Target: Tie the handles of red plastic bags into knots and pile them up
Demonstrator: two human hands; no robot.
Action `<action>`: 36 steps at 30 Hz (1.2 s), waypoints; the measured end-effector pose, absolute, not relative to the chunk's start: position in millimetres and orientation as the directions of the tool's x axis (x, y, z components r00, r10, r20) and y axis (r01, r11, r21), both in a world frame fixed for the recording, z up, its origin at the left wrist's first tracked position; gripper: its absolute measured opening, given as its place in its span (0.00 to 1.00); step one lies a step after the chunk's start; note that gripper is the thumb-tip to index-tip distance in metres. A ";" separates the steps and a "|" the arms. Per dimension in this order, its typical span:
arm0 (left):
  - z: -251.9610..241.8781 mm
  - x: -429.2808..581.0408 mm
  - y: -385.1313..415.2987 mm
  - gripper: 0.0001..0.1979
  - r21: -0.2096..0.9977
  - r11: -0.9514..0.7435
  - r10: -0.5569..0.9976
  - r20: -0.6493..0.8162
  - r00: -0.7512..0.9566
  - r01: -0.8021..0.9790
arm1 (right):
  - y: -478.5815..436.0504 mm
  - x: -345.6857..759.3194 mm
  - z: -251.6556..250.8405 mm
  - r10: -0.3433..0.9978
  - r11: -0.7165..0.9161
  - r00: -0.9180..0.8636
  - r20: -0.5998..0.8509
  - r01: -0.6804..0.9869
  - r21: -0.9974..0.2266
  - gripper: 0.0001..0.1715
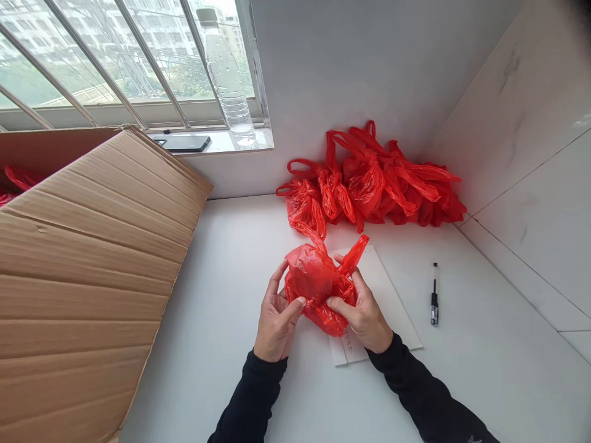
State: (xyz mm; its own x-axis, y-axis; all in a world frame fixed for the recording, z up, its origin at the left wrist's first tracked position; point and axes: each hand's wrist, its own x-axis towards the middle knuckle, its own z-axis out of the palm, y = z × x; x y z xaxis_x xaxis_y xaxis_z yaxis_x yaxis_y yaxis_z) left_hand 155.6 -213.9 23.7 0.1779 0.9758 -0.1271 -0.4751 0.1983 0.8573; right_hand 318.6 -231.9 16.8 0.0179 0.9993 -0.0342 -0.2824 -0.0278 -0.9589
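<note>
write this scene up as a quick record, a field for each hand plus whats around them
left hand: gripping one side of a red plastic bag
right hand: gripping its other side
beneath: white paper with writing, partly hidden
right of paper: pen
against wall: heap of red plastic bags
left: cardboard box, red plastic showing inside
windowsill: smartphone lying flat, clear plastic bottle upright
</note>
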 end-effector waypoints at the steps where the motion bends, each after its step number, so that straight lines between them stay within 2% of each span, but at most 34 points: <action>1: 23.2 155.5 -213.7 0.45 0.859 0.192 0.977 -0.123 0.173 -0.474 | -231.9 318.7 16.7 0.999 -0.025 0.018 -0.031 -0.278 -0.960 0.43; 15: 19.7 153.9 -213.6 0.46 0.873 0.213 0.976 -0.168 0.140 -0.439 | -229.7 317.6 11.3 0.996 -0.038 0.065 -0.061 -0.309 -0.950 0.40; 21: 15.5 157.1 -212.5 0.42 0.921 0.129 0.982 -0.068 0.176 -0.368 | -228.8 317.6 11.5 0.998 -0.003 0.067 -0.023 -0.286 -0.958 0.34; 28: 10.5 157.0 -211.6 0.43 0.934 0.057 0.998 -0.054 0.019 -0.354 | -231.7 313.5 19.3 1.000 0.000 -0.028 0.009 -0.303 -0.953 0.37; 32: 13.9 155.5 -211.4 0.46 0.926 0.030 0.999 -0.034 -0.005 -0.375 | -230.4 311.6 16.1 1.000 0.022 -0.016 0.027 -0.262 -0.965 0.31; 36: 15.6 152.6 -209.7 0.46 0.925 0.022 1.000 -0.025 -0.002 -0.380 | -230.3 311.9 15.3 1.000 -0.005 -0.018 0.000 -0.293 -0.956 0.27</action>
